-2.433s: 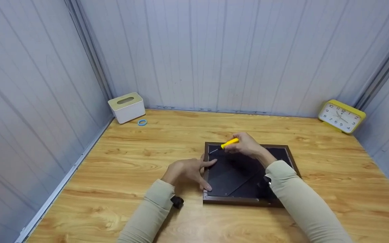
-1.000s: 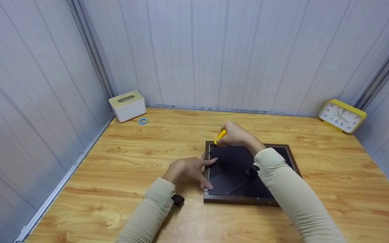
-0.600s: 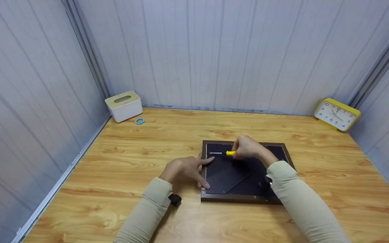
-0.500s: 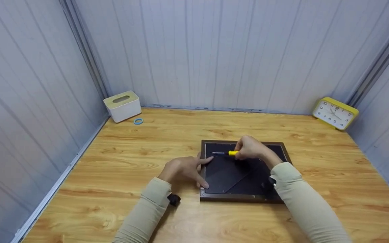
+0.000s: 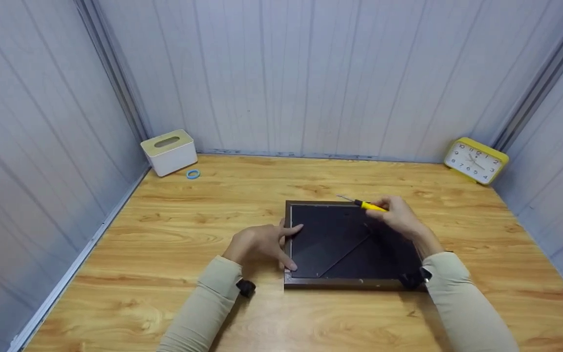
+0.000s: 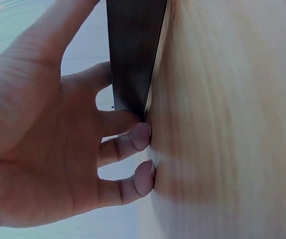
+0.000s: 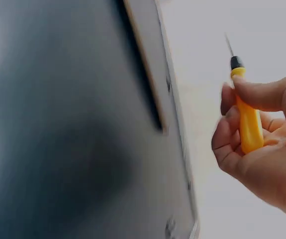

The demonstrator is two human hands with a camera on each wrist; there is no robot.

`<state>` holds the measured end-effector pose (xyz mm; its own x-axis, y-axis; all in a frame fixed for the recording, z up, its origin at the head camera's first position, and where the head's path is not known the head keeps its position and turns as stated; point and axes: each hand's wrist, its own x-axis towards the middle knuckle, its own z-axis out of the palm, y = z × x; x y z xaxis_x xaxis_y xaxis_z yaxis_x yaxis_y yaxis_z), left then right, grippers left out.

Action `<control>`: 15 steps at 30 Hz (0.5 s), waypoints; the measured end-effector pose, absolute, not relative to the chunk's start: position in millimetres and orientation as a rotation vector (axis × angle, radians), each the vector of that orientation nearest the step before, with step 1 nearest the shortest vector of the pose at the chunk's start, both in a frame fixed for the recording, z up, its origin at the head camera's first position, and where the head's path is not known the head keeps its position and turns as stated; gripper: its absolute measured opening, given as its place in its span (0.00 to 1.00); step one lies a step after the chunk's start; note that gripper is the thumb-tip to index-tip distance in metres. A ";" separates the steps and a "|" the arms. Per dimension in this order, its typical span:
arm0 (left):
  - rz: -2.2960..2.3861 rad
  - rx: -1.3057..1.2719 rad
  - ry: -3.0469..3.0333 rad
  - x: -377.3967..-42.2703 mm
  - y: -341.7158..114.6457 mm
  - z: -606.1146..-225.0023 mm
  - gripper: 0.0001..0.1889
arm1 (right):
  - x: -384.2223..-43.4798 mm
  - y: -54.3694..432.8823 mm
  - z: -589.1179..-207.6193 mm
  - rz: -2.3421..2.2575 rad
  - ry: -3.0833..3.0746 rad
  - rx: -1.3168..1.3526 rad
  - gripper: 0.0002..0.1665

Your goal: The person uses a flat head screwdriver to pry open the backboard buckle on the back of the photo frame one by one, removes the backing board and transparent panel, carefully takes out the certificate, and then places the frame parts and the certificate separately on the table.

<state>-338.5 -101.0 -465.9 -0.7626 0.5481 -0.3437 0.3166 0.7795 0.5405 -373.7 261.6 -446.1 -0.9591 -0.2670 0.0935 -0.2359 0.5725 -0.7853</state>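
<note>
A dark picture frame (image 5: 328,234) lies back side up on the wooden table, with a diagonal seam across its black backing. My left hand (image 5: 262,242) holds its left edge: thumb and index finger rest on the back, and the remaining fingers bend beside the frame. In the left wrist view, fingertips (image 6: 142,135) sit at the lower edge of the frame's side (image 6: 133,55). My right hand (image 5: 399,217) grips a screwdriver (image 5: 373,207) by its yellow handle, over the frame's far right part. Its thin shaft points left and away, beyond the far edge.
A white tissue box (image 5: 170,155) with a pale yellow lid stands in the back left corner. Beside it lies a small blue ring (image 5: 193,174). The yellow alarm clock (image 5: 477,160) is at the back right. Panelled walls (image 5: 281,88) close in the table's back and sides.
My right hand has worked the screwdriver near the frame's far left corner, then drawn it to the right, above the far edge. The left hand has stayed on the left edge.
</note>
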 end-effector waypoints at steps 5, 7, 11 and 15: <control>0.637 0.663 2.473 -339.7 -102.0 -466.8 0.60 | -367.7 293.1 -453.9 -1.403 2.733 -0.367 0.27; 0.645 0.659 2.469 -339.4 -102.0 -466.9 0.60 | -363.9 307.2 -455.9 -1.356 2.710 -0.362 0.32; 0.643 0.645 2.472 -338.6 -102.6 -466.0 0.60 | -356.0 336.5 -460.5 -1.254 2.677 -0.405 0.38; 0.641 0.649 2.475 -338.0 -103.7 -465.2 0.61 | -348.8 360.9 -468.6 -1.202 2.623 -0.486 0.32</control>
<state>-338.0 -103.7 -465.2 -0.7621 0.5505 -0.3408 0.3156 0.7755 0.5468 -348.8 360.9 -468.6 -0.9223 -0.3823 -0.0565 -0.2068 0.6118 -0.7635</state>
